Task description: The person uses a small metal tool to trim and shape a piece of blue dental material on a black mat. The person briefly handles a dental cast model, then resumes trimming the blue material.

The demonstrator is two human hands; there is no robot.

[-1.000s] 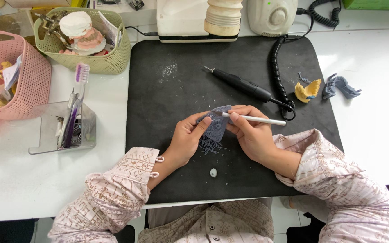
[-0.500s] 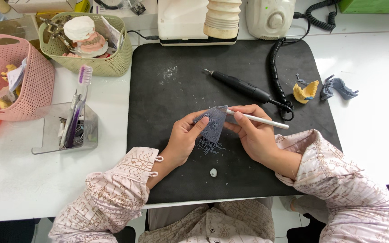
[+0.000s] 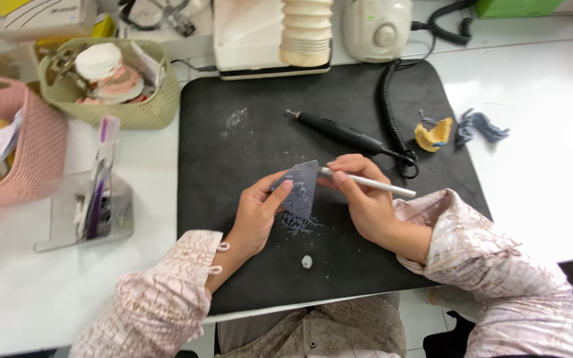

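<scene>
My left hand (image 3: 258, 211) pinches a thin blue-grey mesh sheet (image 3: 300, 185), held upright over the black work mat (image 3: 233, 159). My right hand (image 3: 359, 195) grips a slim white pen-like tool (image 3: 373, 182), its tip against the sheet's upper right edge. Blue-grey trimmings (image 3: 298, 225) lie on the mat just under the sheet. A small white lump (image 3: 307, 261) rests on the mat nearer to me.
A black rotary handpiece (image 3: 339, 132) with a coiled cord (image 3: 390, 113) lies on the mat beyond my hands. Right of the mat sit a yellow cast (image 3: 432, 134) and blue scraps (image 3: 475, 126). A green basket (image 3: 107, 93), pink basket (image 3: 8, 146) and clear tool stand (image 3: 94, 199) are at left.
The view has shifted slightly. My hands stay together on the sheet, with the tool tip now a little higher along its edge.
</scene>
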